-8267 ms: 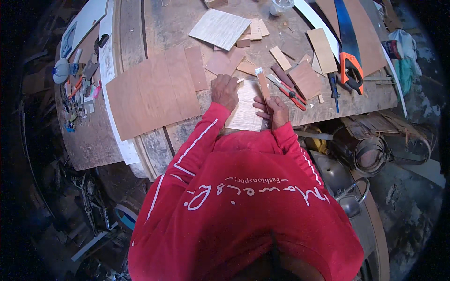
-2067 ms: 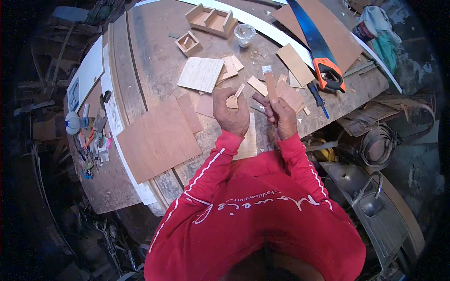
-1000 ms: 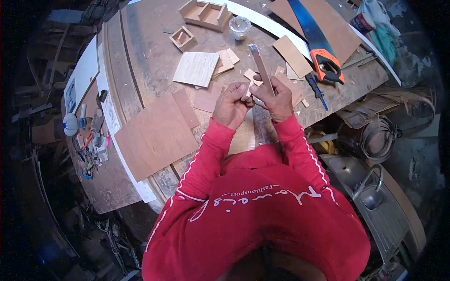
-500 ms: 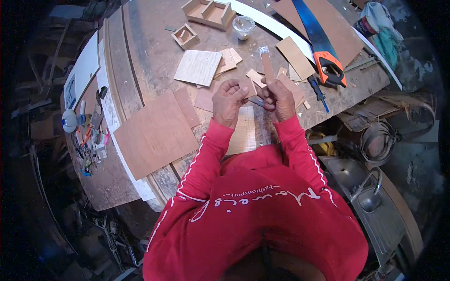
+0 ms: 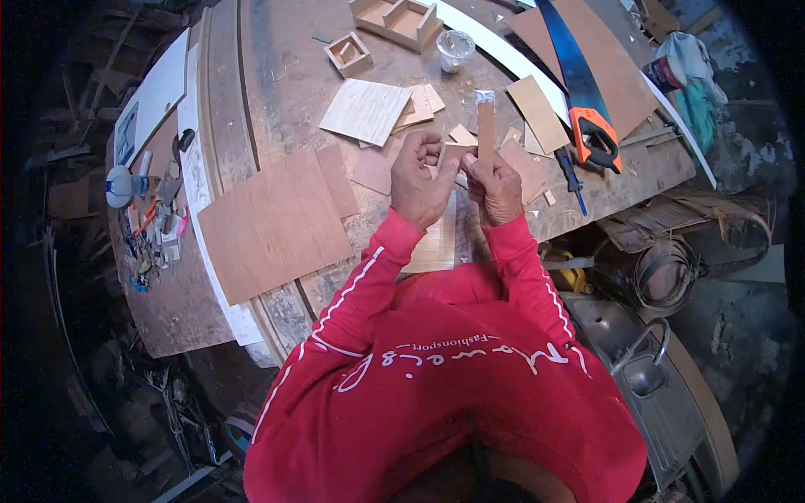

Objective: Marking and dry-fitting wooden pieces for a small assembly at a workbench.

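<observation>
"What differs from two seconds ago?"
"The left hand (image 5: 422, 183) and right hand (image 5: 496, 191) are closer together, at upper centre."
"And the grip?"
"Left fingertips pinch the small wood piece (image 5: 454, 152); right fingers clamp the brown strip (image 5: 486, 134), pointing upward."

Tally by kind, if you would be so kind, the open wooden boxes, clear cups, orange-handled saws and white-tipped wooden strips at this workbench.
Open wooden boxes: 2 (larger divided box, smaller box)
Clear cup: 1
Orange-handled saw: 1
White-tipped wooden strip, in the right hand: 1
Total: 5
</observation>
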The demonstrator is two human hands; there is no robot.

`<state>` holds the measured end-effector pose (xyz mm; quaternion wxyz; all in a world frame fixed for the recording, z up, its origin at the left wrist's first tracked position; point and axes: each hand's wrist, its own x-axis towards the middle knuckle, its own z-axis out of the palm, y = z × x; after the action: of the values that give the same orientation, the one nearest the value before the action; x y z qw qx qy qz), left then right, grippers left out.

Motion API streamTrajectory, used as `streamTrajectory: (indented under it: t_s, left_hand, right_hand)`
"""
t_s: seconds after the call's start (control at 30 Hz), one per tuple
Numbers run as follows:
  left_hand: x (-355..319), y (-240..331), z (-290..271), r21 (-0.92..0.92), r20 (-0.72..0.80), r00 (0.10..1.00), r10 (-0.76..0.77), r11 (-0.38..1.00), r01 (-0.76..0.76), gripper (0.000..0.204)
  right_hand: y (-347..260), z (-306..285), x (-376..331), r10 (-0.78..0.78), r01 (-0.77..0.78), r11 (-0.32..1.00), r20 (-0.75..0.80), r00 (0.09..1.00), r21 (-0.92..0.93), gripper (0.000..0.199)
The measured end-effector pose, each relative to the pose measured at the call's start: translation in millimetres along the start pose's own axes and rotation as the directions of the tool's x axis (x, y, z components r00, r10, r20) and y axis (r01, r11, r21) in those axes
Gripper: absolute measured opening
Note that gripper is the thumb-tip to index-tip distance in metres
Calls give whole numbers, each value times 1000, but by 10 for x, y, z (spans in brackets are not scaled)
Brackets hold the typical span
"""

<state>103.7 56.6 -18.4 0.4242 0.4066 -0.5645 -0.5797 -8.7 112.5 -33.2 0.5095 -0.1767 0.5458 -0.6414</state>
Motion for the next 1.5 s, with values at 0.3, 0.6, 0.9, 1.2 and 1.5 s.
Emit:
streamTrajectory:
  t_s: [0.3,0.6,0.9,1.2,1.5]
  left_hand:
    - [-88,78,82,246,68,981,184,949,-195,39]
    - [-36,73,-49,95,179,977,120,986,-138,49]
    - [8,89,-188,132,128,992,19,991,-36,40]
    - [69,121,-281,-32,193,960,-203,977,213,43]
    - [121,119,-337,-95,305,902,-306,932,348,41]
  right_hand:
    - [49,-93,78,261,-350,809,244,934,472,12]
    - [43,-80,45,355,-433,742,249,901,511,13]
    - [-24,-199,-21,259,-290,862,130,957,415,20]
    - [18,-225,-66,246,-247,931,38,968,269,18]
    - [25,-272,48,144,-144,980,5,990,136,19]
